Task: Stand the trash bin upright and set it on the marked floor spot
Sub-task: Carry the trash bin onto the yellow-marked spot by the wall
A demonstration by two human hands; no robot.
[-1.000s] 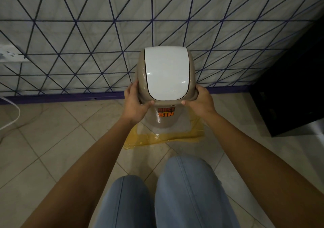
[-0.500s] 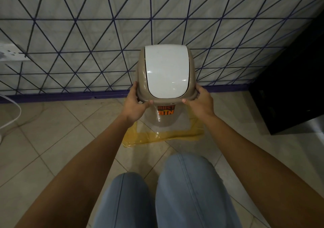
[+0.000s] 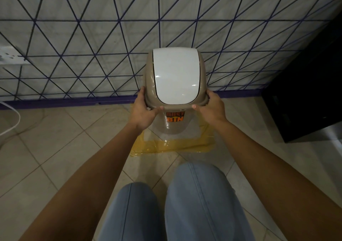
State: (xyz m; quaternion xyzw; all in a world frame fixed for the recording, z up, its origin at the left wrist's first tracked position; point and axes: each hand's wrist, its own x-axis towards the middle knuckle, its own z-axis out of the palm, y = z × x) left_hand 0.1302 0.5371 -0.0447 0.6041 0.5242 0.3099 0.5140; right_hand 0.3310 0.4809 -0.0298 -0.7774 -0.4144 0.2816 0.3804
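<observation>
A beige trash bin [image 3: 174, 127] with a white swing lid [image 3: 176, 76] and an orange "DUST BIN" sticker stands upright inside a square of yellow tape [image 3: 172, 146] on the tiled floor, close to the wall. My left hand [image 3: 146, 111] grips the left side of the lid rim. On the right side of the rim, my right hand [image 3: 211, 109] holds it the same way. The bin's base is partly hidden by its wide top.
A wall with a blue triangle pattern and a purple skirting [image 3: 64, 101] runs right behind the bin. A black cabinet [image 3: 305, 96] stands to the right. A white cable [image 3: 11, 122] and a socket [image 3: 9, 56] are at the far left. My knees [image 3: 185, 203] are just before the tape.
The bin and both hands stay in almost the same place; the view has shifted slightly, and the grip on the rim is unchanged.
</observation>
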